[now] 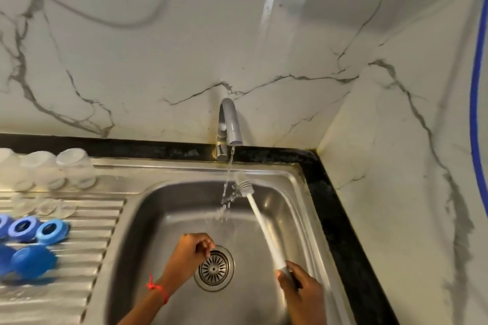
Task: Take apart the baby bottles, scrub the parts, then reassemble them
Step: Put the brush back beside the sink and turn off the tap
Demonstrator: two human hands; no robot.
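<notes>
Bottle brush (264, 221) runs as a long white stick from the right hand (301, 293) at the lower right up and leftward over the sink (290, 185), its ribbed head reaching the stream of water (227, 187) falling from the grey tap (231, 124). The right hand's fingers are curled tight round the handle's lower end. The left hand (188, 253) hovers above the round drain strainer (214, 268), wrist bent, fingers loosely curled toward the thumb; whether that grip pinches anything I cannot tell. A red thread (157, 288) circles the left wrist. On the ribbed steel surface (87, 253) to the left, clear bottles (75, 167) stand upside down in a row near the wall, clear nipples (45, 206) just in front, then blue rings (51, 229) and blue caps (33, 262) nearer the camera, all well apart from the hands.
</notes>
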